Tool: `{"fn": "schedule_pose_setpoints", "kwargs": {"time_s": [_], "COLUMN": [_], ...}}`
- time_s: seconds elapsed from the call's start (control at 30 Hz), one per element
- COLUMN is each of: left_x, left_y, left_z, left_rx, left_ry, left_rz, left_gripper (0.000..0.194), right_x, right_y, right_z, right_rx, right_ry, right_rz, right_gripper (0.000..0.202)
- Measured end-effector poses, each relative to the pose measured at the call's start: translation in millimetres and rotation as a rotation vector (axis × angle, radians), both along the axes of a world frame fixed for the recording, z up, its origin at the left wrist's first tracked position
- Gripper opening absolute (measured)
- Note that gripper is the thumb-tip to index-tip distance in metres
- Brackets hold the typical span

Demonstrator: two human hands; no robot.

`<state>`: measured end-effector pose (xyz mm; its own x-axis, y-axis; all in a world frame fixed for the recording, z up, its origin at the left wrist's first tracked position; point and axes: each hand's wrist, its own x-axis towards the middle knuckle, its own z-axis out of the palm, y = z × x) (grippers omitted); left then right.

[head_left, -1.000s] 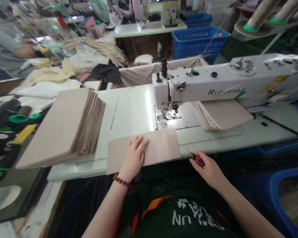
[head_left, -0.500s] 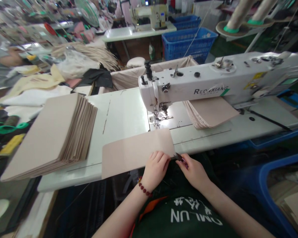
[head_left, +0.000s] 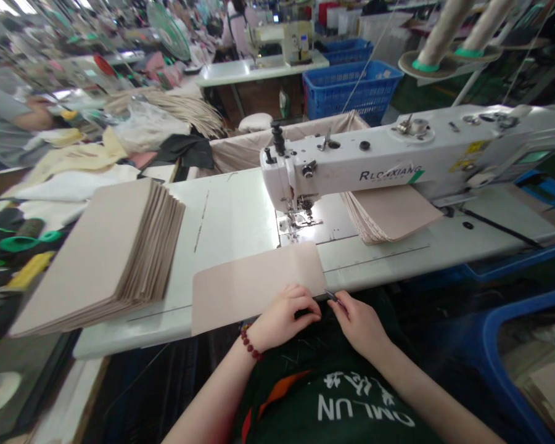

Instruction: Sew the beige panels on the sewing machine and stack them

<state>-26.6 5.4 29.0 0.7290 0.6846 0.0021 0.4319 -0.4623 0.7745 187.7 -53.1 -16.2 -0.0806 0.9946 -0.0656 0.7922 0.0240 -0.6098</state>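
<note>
A flat beige panel (head_left: 240, 285) lies at the front edge of the sewing table, its right end just in front of the sewing machine's (head_left: 342, 161) needle area. My left hand (head_left: 289, 313) is at the panel's near edge, thumb and forefinger pinched together; whatever is between them is too small to make out. Close by on the right, my right hand (head_left: 358, 322) grips small dark thread snips (head_left: 331, 296), their tip at the panel's right corner. The snips' handles are mostly hidden in my fingers.
A thick stack of beige panels (head_left: 87, 240) stands on the table's left. More panels (head_left: 393, 213) lie under the machine arm. A blue bin (head_left: 490, 345) is at my right, a blue basket (head_left: 351, 86) behind. At far left, a co-worker's arm (head_left: 28, 114) shows.
My left hand has drawn back slightly from the panel's corner, its fingers now curled into a pinch. The snips appear more closed and turned. The panel has barely moved.
</note>
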Motion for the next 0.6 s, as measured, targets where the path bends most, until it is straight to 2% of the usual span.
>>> {"fn": "schedule_pose_setpoints", "kwargs": {"time_s": [0.03,0.07,0.1,0.17,0.23,0.3,0.33,0.4,0.43,0.5,0.57,0.6], "left_x": [-11,-24,-36,-59,-76,-85,-86,-86,-86,-89,-104,-117], "left_y": [5,11,18,31,40,44,42,35,29,16,6,4], "left_z": [3.6,6.0,6.6,3.0,-4.1,-9.4,-9.9,-4.9,1.3,22.9,57.6,79.0], "left_rx": [-0.030,-0.035,-0.001,0.158,0.312,0.370,0.367,0.318,0.278,0.179,0.129,0.144], "left_ry": [-0.007,0.003,0.039,0.194,0.390,0.530,0.566,0.579,0.558,0.481,0.407,0.392], "left_rz": [-0.063,-0.060,0.015,0.295,0.532,0.628,0.638,0.621,0.608,0.590,0.649,0.719], "left_gripper": [0.017,0.021,0.024,0.036,0.062,0.077,0.072,0.045,0.032,0.023,0.025,0.027], "right_x": [2,4,6,8,9,7,6,6,7,11,20,25], "right_y": [0,0,1,3,6,9,11,15,16,18,20,21], "right_z": [-0.1,0.4,1.2,4.4,8.7,13.2,15.3,18.7,20.2,23.3,27.6,30.6], "right_rx": [0.005,0.015,0.026,0.052,0.079,0.102,0.113,0.131,0.140,0.173,0.233,0.277], "right_ry": [0.003,0.011,0.024,0.047,0.050,0.041,0.037,0.031,0.031,0.037,0.048,0.051], "right_rz": [-0.010,-0.026,-0.041,-0.063,-0.061,-0.039,-0.028,-0.008,-0.002,0.005,0.006,-0.001], "right_gripper": [0.025,0.024,0.023,0.023,0.025,0.025,0.025,0.025,0.026,0.026,0.026,0.025]}}
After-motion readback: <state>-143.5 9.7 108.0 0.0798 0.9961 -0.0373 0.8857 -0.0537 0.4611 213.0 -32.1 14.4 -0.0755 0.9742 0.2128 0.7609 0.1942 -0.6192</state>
